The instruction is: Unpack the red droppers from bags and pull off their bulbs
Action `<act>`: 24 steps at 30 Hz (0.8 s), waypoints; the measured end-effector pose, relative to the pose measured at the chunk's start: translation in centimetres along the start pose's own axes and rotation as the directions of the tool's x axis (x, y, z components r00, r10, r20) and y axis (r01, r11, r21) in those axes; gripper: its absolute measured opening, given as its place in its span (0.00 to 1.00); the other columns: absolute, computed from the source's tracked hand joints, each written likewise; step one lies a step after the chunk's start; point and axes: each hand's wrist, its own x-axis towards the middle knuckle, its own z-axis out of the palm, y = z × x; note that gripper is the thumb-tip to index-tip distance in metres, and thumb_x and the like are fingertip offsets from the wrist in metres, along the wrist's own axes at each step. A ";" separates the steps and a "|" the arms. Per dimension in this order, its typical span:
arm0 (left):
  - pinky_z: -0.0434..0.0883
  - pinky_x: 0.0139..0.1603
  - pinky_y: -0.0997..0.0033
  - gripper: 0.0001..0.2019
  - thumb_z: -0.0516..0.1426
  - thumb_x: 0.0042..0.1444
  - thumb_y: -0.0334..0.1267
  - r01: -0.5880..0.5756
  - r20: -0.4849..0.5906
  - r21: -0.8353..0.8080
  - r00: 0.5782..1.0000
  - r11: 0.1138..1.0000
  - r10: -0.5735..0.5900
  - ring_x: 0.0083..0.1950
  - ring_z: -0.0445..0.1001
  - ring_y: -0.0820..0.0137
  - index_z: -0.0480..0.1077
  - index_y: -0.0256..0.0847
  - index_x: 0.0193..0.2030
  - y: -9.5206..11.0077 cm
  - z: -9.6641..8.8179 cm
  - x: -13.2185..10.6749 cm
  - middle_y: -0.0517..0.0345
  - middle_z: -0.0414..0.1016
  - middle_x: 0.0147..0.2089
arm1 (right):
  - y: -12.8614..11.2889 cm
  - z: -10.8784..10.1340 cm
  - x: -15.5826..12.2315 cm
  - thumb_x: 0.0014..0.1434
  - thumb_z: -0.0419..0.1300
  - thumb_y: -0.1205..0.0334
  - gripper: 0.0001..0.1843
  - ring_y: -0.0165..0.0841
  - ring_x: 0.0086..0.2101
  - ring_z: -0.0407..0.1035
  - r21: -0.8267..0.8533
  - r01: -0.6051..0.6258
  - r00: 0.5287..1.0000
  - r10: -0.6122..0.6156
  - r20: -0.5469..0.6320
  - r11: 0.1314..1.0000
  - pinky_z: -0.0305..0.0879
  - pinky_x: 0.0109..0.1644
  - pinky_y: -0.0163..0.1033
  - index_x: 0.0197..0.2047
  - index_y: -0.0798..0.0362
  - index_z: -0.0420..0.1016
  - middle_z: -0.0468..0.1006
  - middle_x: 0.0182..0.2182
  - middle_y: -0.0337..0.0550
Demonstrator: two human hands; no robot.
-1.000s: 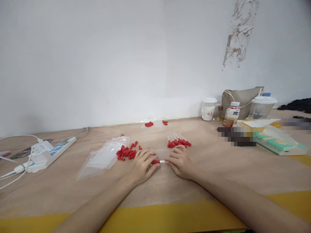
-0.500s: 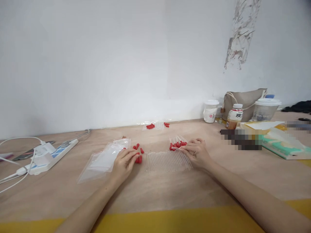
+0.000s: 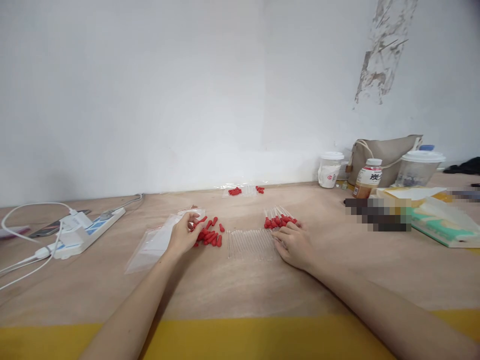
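My left hand point(image 3: 183, 234) is at the left edge of a loose pile of red rubber bulbs point(image 3: 210, 237), its thumb and fingers apart and curved around some of them. My right hand point(image 3: 294, 245) lies over the right end of a row of thin clear tubes point(image 3: 247, 245), fingers curled together at the tubes' upper ends; what they pinch is hidden. Just beyond that hand, a fan of clear droppers point(image 3: 277, 211) lies with red bulbs point(image 3: 278, 221) on their near ends.
Clear zip bags point(image 3: 150, 242) lie left of the bulbs. A bag with red bulbs point(image 3: 235, 191) sits by the wall. Further left is a white power strip point(image 3: 90, 232) with cables. A paper cup point(image 3: 330, 171), a bottle point(image 3: 367, 179) and a tissue pack point(image 3: 442, 222) stand right.
My right hand has let go of the dropper and come down onto the clear tubes. My left hand has moved back and away, its fingers spreading and uncovering more red bulbs.
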 end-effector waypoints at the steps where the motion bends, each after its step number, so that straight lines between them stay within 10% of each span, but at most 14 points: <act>1: 0.65 0.29 0.74 0.15 0.53 0.48 0.47 0.001 0.021 0.018 1.000 1.000 -0.002 0.28 0.67 0.73 0.66 0.41 0.39 0.1 0.2 0.0 0.61 0.71 0.33 | -0.2 -0.1 0.0 0.56 0.50 0.60 0.12 0.35 0.35 0.63 0.008 0.002 1.000 -0.002 0.012 1.000 0.46 0.44 0.44 0.35 0.49 0.74 0.76 0.30 0.43; 8: 0.63 0.31 0.73 0.15 0.51 0.50 0.49 0.010 0.103 0.094 0.994 0.996 -0.020 0.31 0.69 0.70 0.71 0.42 0.33 -0.6 0.7 0.6 0.59 0.74 0.34 | -0.8 -1.0 -0.1 0.50 0.53 0.42 0.24 0.37 0.37 0.62 0.064 0.038 0.995 -0.043 0.089 0.997 0.48 0.45 0.45 0.41 0.50 0.73 0.73 0.33 0.45; 15: 0.62 0.46 0.64 0.09 0.52 0.52 0.41 -0.183 -0.227 0.178 0.948 0.967 0.222 0.43 0.67 0.64 0.71 0.42 0.32 1.7 0.4 -0.2 0.56 0.72 0.37 | 0.8 -0.8 0.7 0.59 0.44 0.49 0.20 0.33 0.36 0.66 0.129 -0.230 0.973 0.224 0.056 0.965 0.50 0.42 0.41 0.38 0.47 0.74 0.75 0.33 0.41; 20: 0.60 0.48 0.64 0.05 0.53 0.48 0.34 -0.428 0.208 0.135 0.894 0.894 0.396 0.44 0.66 0.65 0.70 0.42 0.28 7.2 3.6 -1.0 0.56 0.71 0.38 | 3.1 -0.4 1.3 0.58 0.46 0.51 0.19 0.34 0.33 0.68 0.120 -0.405 0.914 0.404 0.036 0.906 0.49 0.35 0.38 0.34 0.49 0.75 0.77 0.29 0.42; 24: 0.59 0.49 0.62 0.09 0.57 0.46 0.45 -0.260 0.373 0.146 0.908 0.954 0.190 0.48 0.65 0.60 0.71 0.42 0.29 10.8 8.2 0.3 0.53 0.71 0.39 | 3.8 -0.3 1.1 0.57 0.48 0.52 0.17 0.34 0.31 0.68 0.127 -0.426 0.904 0.425 0.036 0.896 0.48 0.35 0.37 0.32 0.49 0.76 0.77 0.26 0.41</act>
